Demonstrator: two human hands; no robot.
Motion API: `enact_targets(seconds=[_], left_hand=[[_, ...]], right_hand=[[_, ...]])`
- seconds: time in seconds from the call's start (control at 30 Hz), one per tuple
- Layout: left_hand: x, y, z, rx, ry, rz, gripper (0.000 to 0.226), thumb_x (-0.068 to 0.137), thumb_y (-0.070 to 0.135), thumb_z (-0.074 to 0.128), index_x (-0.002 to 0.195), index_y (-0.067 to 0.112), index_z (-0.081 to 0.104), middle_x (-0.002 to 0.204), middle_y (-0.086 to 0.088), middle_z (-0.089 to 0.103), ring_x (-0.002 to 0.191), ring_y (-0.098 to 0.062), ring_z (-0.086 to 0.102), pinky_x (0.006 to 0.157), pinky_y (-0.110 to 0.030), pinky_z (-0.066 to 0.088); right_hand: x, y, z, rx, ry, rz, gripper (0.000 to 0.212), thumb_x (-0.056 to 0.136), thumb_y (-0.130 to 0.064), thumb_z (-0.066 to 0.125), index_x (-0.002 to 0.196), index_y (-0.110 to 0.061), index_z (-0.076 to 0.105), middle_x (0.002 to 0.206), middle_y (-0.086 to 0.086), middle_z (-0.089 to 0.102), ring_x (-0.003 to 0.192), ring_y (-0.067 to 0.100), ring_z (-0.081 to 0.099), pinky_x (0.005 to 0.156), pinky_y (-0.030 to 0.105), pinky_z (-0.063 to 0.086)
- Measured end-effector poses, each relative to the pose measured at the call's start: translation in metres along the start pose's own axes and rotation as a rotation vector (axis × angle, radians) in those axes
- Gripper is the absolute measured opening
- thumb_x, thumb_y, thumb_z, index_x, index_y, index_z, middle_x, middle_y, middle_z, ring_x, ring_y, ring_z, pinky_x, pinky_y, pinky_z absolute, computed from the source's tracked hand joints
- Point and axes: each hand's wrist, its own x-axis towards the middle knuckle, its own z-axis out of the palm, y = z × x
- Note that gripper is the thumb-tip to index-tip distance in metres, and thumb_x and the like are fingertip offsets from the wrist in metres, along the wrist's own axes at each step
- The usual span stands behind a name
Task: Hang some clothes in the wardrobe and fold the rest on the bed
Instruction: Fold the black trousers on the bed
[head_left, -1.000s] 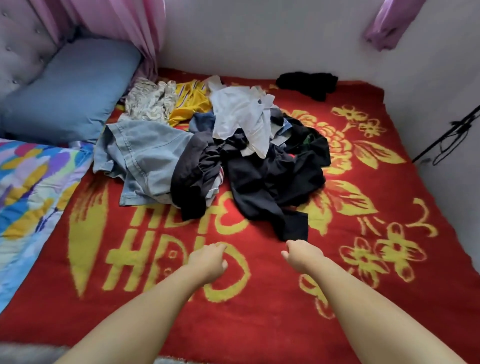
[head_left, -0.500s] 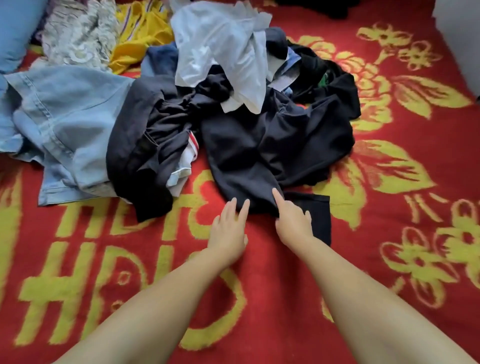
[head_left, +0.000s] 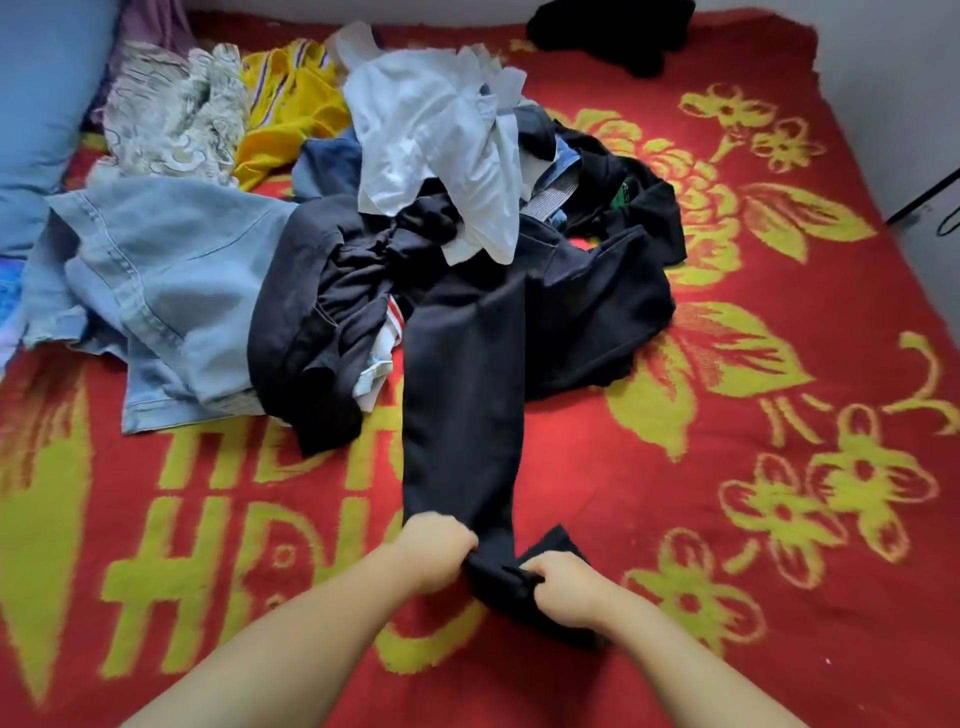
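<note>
Your left hand and right hand both grip the black trousers, pile at 12 o'clock.

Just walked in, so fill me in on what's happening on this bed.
A person is sorting laundry on a bed with a red and yellow blanket. Both hands, the left hand and the right hand, grip the near end of a dark garment, which stretches from them back to the pile of clothes. A white shirt lies on top of the pile and pale denim sits on its left side. Nothing looks folded yet.
</note>
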Motion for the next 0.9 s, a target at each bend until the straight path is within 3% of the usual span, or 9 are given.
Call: enact_targets(seconds=[0.07,0.17,0.27,0.37,0.47,0.57,0.7,0.8,0.9], left_hand=[[-0.028,0.017,0.024,-0.039,-0.186,0.046,0.027,0.091,0.017,0.049,0.112,0.012,0.065,0.113,-0.014,0.066,0.106,-0.035,0.061,0.085,-0.039,0.047],[-0.06,0.033,0.057,-0.185,-0.415,0.03,0.031,0.091,0.024,0.05,0.114,0.007,0.064,0.113,-0.018,0.065,0.104,-0.037,0.061,0.085,-0.04,0.048],[-0.076,0.032,0.073,-0.265,-0.614,-0.018,0.036,0.089,0.029,0.055,0.112,0.002,0.064,0.112,-0.018,0.067,0.101,-0.035,0.063,0.08,-0.039,0.049],[-0.085,0.011,0.078,-0.231,-0.665,-0.073,0.036,0.088,0.025,0.058,0.115,0.0,0.063,0.116,-0.019,0.065,0.104,-0.034,0.063,0.084,-0.04,0.05],[-0.086,-0.029,0.07,-0.372,-0.655,-0.12,0.044,0.087,0.037,0.063,0.12,0.008,0.061,0.107,-0.009,0.066,0.099,-0.027,0.062,0.081,-0.034,0.048],[-0.075,-0.067,0.046,-0.761,-0.388,-0.162,0.046,0.084,0.041,0.063,0.116,0.009,0.063,0.09,0.002,0.062,0.086,-0.013,0.056,0.077,-0.026,0.044],[-0.02,-0.095,0.007,-0.916,0.222,-0.372,0.031,0.092,0.029,0.053,0.12,0.019,0.059,0.106,0.004,0.061,0.099,-0.015,0.057,0.079,-0.022,0.04],[0.034,-0.106,-0.019,-0.878,0.413,-0.423,0.046,0.094,0.027,0.051,0.137,0.013,0.046,0.133,-0.007,0.054,0.124,-0.024,0.049,0.101,-0.031,0.039],[0.083,-0.117,-0.043,-0.82,0.496,-0.468,0.063,0.093,0.029,0.05,0.149,0.012,0.026,0.15,-0.009,0.035,0.137,-0.026,0.034,0.112,-0.043,0.03]], right_hand=[[-0.005,0.003,-0.006,-0.042,-0.008,0.033,0.042,0.078,0.002,0.037,0.093,-0.017,0.072,0.091,0.004,0.067,0.092,0.02,0.063,0.067,0.02,0.042],[-0.001,0.005,-0.023,0.034,0.13,0.123,0.043,0.085,0.003,0.038,0.113,-0.01,0.068,0.099,0.002,0.066,0.089,0.015,0.059,0.065,0.006,0.04],[0.012,-0.008,-0.036,0.017,0.289,0.168,0.042,0.093,-0.009,0.039,0.132,-0.012,0.054,0.132,0.008,0.057,0.121,0.022,0.053,0.097,0.025,0.041],[0.024,-0.03,-0.034,0.099,0.469,0.225,0.051,0.095,-0.021,0.04,0.145,-0.013,0.033,0.138,0.015,0.046,0.125,0.031,0.046,0.099,0.039,0.039],[0.033,-0.044,-0.03,0.046,0.559,0.189,0.059,0.095,-0.025,0.045,0.149,-0.017,0.022,0.145,0.01,0.035,0.13,0.03,0.038,0.099,0.041,0.038],[0.045,-0.048,-0.032,-0.056,0.473,0.144,0.06,0.096,-0.026,0.047,0.151,-0.021,0.021,0.155,0.008,0.021,0.138,0.029,0.027,0.106,0.042,0.034],[0.055,-0.041,-0.024,-0.24,0.184,0.14,0.054,0.096,-0.028,0.044,0.149,-0.027,0.031,0.161,0.006,0.002,0.146,0.025,0.012,0.115,0.042,0.026],[0.057,-0.031,-0.01,-0.359,0.022,0.162,0.055,0.098,-0.03,0.041,0.15,-0.032,0.024,0.161,-0.001,-0.013,0.149,0.019,0.0,0.117,0.049,0.018],[0.063,-0.025,-0.007,-0.366,-0.023,0.154,0.055,0.099,-0.028,0.037,0.151,-0.033,0.021,0.16,-0.001,-0.018,0.149,0.02,-0.003,0.116,0.055,0.012]])
